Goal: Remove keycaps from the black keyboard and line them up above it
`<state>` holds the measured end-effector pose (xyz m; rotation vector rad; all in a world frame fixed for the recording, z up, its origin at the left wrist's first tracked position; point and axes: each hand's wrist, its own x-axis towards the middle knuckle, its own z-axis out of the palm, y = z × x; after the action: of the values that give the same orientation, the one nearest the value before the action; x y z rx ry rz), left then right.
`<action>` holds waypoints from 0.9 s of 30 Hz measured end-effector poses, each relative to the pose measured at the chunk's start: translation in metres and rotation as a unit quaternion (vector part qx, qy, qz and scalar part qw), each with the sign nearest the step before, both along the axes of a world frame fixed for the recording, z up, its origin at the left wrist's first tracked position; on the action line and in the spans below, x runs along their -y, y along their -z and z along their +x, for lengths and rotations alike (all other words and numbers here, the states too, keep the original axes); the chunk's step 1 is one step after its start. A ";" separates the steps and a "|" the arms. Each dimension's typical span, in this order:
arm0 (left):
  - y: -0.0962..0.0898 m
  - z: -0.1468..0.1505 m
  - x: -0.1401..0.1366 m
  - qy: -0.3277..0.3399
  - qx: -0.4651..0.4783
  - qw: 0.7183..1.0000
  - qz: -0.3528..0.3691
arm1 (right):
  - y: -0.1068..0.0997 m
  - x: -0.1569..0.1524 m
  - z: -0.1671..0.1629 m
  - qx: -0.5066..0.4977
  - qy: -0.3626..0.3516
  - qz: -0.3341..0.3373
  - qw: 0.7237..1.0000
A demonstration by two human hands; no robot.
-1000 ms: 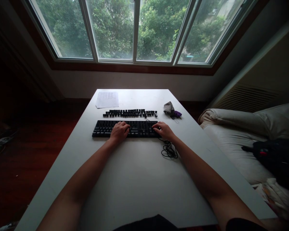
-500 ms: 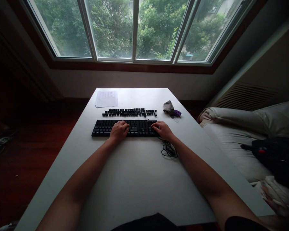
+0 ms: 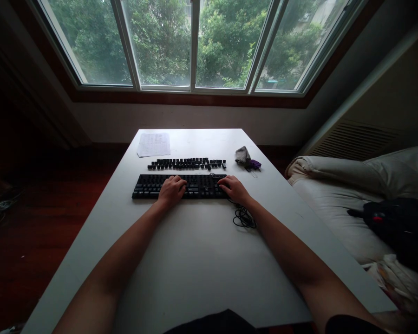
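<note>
Keyboard (image 3: 148, 186) lies squarely across the middle of the bench (image 3: 202, 260), long side to the person, so both hands get to it without crossing. Left hand (image 3: 172, 189) comes down over its middle, palm down, fingers loosely curled on the keys, probably to steady it; whether they grip anything, I cannot tell. Right hand (image 3: 232, 188) is at the right end, part-closed, thumb and fingers drawn near each other; any small piece between them is too small to make out. Just below that hand the cable (image 3: 244, 218) sits coiled, seemingly to stay clear of the keys. Beyond the keyboard, loose keycaps (image 3: 186, 163) line up in rows, a layout that looks meant to keep each one easy to find. Farther out, grey cloth (image 3: 243, 155) lies to the right, paper (image 3: 153, 144) to the far left. And against a second ago? Hardly anything: the whole view slides a touch, while both hands keep their places on the keyboard.
</note>
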<state>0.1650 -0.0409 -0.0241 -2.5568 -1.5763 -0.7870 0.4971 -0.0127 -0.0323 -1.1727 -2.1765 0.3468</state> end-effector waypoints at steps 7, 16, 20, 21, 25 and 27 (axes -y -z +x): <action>0.000 0.000 -0.001 0.000 0.008 1.000 -0.001 | 0.001 0.001 0.000 -0.004 -0.004 0.011 1.000; 0.001 0.000 0.000 0.000 0.012 1.000 -0.008 | 0.001 0.001 -0.001 -0.002 0.001 0.022 1.000; -0.001 0.001 0.000 -0.001 0.011 1.000 -0.006 | 0.001 0.001 -0.001 0.008 -0.006 0.019 1.000; -0.001 0.001 0.000 -0.001 0.010 1.000 -0.007 | 0.001 0.001 -0.001 0.009 -0.006 0.015 1.000; -0.001 0.001 0.000 -0.004 0.011 1.000 -0.008 | 0.000 0.000 -0.001 0.005 -0.001 -0.001 1.000; -0.001 0.001 0.000 -0.004 0.012 1.000 -0.007 | 0.000 0.000 -0.001 0.002 -0.003 -0.002 1.000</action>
<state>0.1660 -0.0413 -0.0233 -2.5583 -1.6053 -0.8106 0.4961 -0.0127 -0.0323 -1.1703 -2.1838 0.3527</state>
